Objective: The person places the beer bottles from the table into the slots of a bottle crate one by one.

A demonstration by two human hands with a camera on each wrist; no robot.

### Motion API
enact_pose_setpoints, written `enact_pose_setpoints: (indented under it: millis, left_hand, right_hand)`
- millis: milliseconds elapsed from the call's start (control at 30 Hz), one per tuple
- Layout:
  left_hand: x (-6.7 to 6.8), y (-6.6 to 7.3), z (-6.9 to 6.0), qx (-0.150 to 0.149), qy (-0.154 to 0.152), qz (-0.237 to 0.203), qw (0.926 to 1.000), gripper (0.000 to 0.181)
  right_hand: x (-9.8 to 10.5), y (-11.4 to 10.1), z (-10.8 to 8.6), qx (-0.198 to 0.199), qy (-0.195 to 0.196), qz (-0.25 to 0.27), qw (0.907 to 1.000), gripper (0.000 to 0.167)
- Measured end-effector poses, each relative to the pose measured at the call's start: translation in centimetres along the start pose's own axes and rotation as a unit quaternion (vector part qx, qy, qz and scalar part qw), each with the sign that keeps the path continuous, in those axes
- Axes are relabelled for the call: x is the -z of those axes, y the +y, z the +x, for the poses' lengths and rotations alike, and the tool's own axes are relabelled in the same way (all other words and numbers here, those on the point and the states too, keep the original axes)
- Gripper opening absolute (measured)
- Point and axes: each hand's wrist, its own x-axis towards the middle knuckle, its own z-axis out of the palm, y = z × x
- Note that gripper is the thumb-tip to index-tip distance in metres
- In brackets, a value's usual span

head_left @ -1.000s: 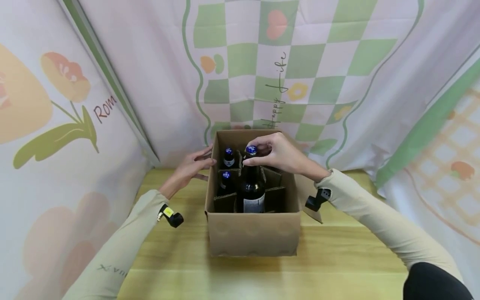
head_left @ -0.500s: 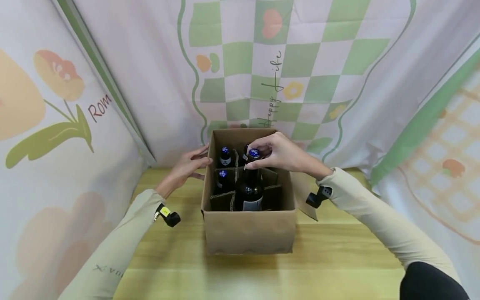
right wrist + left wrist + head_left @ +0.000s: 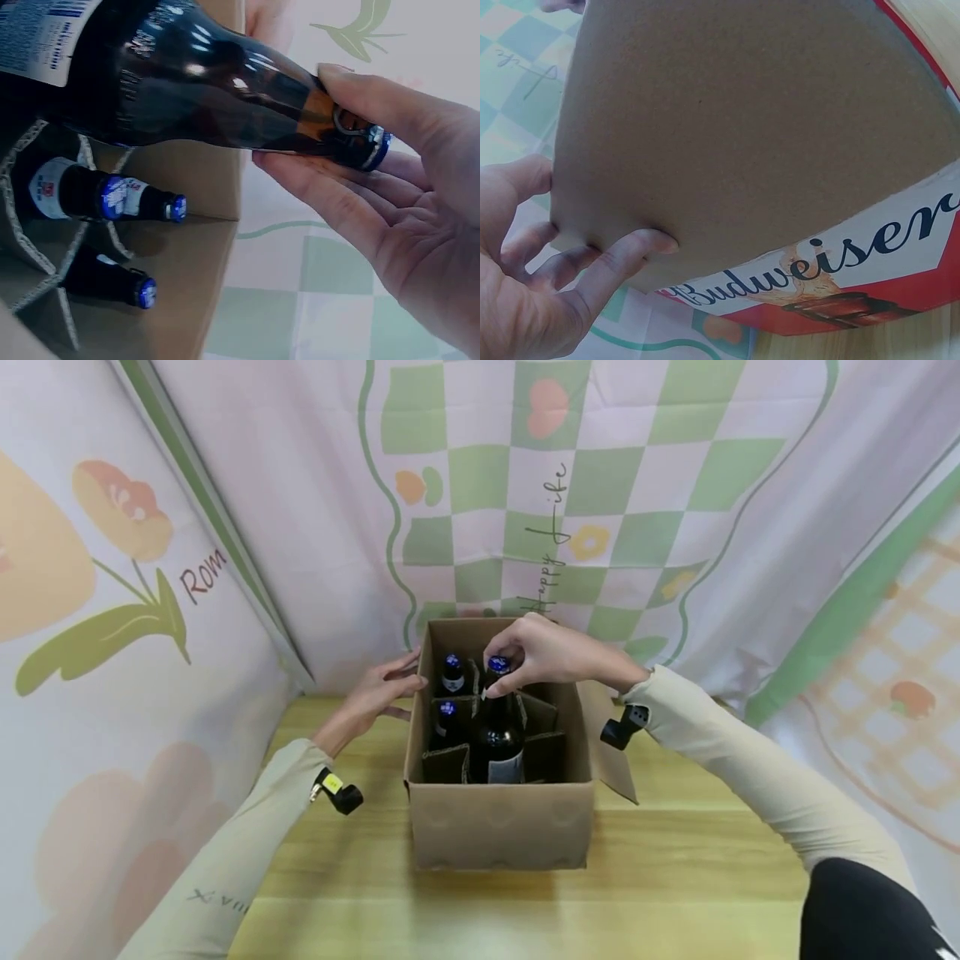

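Observation:
In the head view, my right hand (image 3: 551, 652) pinches the neck of a dark glass beer bottle (image 3: 501, 739) just below its blue cap, with the bottle's lower part inside an open cardboard box (image 3: 501, 827). Up close in the right wrist view, thumb and fingers of the right hand (image 3: 420, 187) close on the neck of the beer bottle (image 3: 202, 82). My left hand (image 3: 375, 693) rests against the box's left side. From the left wrist view, the left hand's fingers (image 3: 641, 244) press on a brown cardboard panel (image 3: 742, 135) above red-and-white "Budweiser" print.
Cardboard dividers (image 3: 540, 743) split the box into cells. Upright bottles stand in the left cells, one at the back (image 3: 452, 675) and one nearer (image 3: 448, 722). A flap (image 3: 611, 764) juts out to the right. The wooden table (image 3: 675, 860) meets patterned curtains behind.
The bottle sits slightly lower in the box than a second ago. It shifted right, then back left, with the right hand. My left hand stays at the box's side.

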Motion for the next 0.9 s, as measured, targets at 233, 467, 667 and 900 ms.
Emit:
enact_pose_setpoints:
  millis: [233,467,667,900]
  left_hand:
    - [0.0,-0.1,0.2,0.000,0.000,-0.005,1.0000,0.070]
    - [0.0,0.1,0.0,0.001,0.005,-0.003,1.0000,0.069]
    - [0.0,-0.1,0.1,-0.001,0.003,-0.002,1.0000,0.068]
    - [0.2,-0.1,0.0,0.004,0.007,0.002,1.0000,0.068]
  right_hand:
    - [0.7,-0.1,0.3,0.022,-0.044,-0.009,0.9987,0.023]
    - [-1.3,0.0,0.3,0.087,-0.133,-0.013,0.9872,0.022]
    - [-5.1,0.0,0.5,0.058,-0.241,-0.070,0.9663,0.019]
    - [-6.5,-0.5,2.1,0.046,-0.312,-0.074,0.9461,0.009]
